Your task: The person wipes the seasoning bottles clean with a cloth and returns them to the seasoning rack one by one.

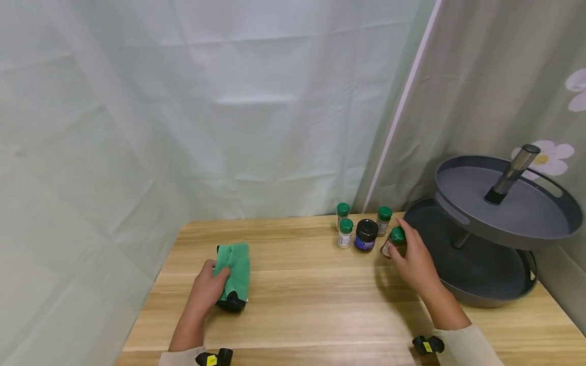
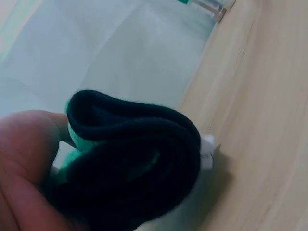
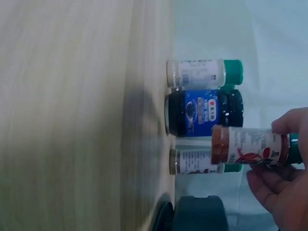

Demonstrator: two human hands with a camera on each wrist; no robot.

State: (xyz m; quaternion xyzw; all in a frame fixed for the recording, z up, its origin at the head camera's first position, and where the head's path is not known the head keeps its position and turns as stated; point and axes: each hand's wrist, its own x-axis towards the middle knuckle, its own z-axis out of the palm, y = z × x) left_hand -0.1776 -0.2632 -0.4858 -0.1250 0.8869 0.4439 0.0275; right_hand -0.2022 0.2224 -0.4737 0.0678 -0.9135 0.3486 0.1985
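Observation:
My left hand [image 1: 206, 287] grips a folded green cloth [image 1: 237, 267] with black edging, thumb on top. The left wrist view shows its rolled dark end [image 2: 144, 127] and a small white tag [image 2: 207, 152]. At the right, the fingers and thumb of my right hand [image 1: 418, 267] pinch a green-capped spice jar [image 3: 252, 146] of reddish-brown powder with chili pictures on its label. That jar is held above the tabletop, in front of the others. Close by stand a black-lidded jar with a blue label [image 1: 365, 236] and green-capped shakers, one of them a white-labelled shaker [image 1: 345, 235].
A grey two-tier round tray [image 1: 476, 178] with a central post stands at the right, close beside my right hand. Pale curtains [image 1: 274, 127] hang behind the wooden table [image 1: 311, 305]. Another green-capped shaker [image 1: 383, 219] stands near the back edge.

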